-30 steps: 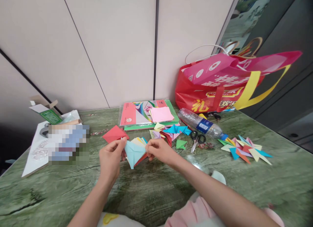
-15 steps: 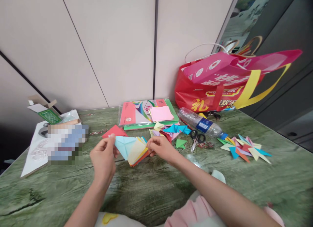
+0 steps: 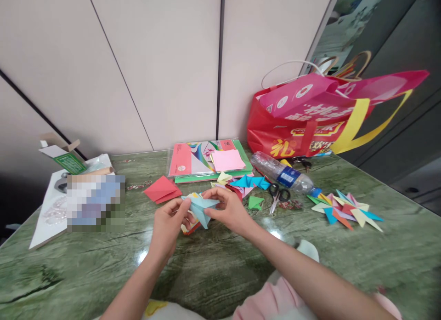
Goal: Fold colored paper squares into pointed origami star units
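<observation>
Folded light-blue paper (image 3: 201, 207) above the green surface (image 3: 96, 269)
Left hand (image 3: 169, 222) and right hand (image 3: 228, 209) each grip it in a closed pinch; multicoloured papers (image 3: 190, 229) show behind, a red paper (image 3: 161, 190) lies nearby.

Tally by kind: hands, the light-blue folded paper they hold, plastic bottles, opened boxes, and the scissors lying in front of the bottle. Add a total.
Hands: 2 (left hand, right hand)
Light-blue folded paper: 1
Plastic bottle: 1
Opened box: 1
Scissors: 1 pair
Total: 6
</observation>
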A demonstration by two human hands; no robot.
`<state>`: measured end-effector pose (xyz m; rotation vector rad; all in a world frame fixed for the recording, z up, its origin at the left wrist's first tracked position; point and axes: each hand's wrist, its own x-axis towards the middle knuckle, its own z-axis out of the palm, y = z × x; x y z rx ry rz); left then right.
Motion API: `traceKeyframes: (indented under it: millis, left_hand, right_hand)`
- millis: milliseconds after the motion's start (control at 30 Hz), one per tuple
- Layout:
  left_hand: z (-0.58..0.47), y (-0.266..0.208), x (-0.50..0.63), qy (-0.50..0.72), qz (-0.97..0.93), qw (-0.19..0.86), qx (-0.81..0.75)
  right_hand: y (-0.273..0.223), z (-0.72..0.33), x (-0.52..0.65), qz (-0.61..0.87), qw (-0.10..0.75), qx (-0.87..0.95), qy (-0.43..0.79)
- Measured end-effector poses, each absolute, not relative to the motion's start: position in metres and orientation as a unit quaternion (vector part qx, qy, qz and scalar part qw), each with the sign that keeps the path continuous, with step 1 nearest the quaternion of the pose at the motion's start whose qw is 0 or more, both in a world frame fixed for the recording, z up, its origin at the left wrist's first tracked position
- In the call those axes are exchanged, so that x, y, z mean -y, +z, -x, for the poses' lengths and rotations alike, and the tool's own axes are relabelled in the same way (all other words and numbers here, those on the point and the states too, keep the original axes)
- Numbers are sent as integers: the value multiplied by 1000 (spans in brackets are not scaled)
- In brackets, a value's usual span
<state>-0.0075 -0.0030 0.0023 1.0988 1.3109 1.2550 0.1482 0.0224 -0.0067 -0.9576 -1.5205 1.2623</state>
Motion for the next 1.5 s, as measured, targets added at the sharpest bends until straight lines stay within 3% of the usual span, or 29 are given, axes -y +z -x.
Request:
traceKeyframes:
  millis: [400, 633, 967, 1267, 1500]
  left_hand:
    - [6, 4, 5, 492, -519, 458, -528]
    - [3, 7, 7, 497, -515, 409, -567]
    - [4, 3, 5, 502, -544, 355, -571]
    - [9, -4, 7, 426, -662, 194, -586]
    - [8, -1, 9, 416, -684, 168, -575]
  right_hand:
    - [-3, -144, -21, 382, 420, 491, 661]
    - [-4, -146, -20, 304, 395, 424, 757]
    - [-11, -148, -25, 362, 418, 524, 648]
    - [-18, -145, -27, 411, 410, 588, 563]
    - [-17, -145, -27, 413, 402, 579, 577]
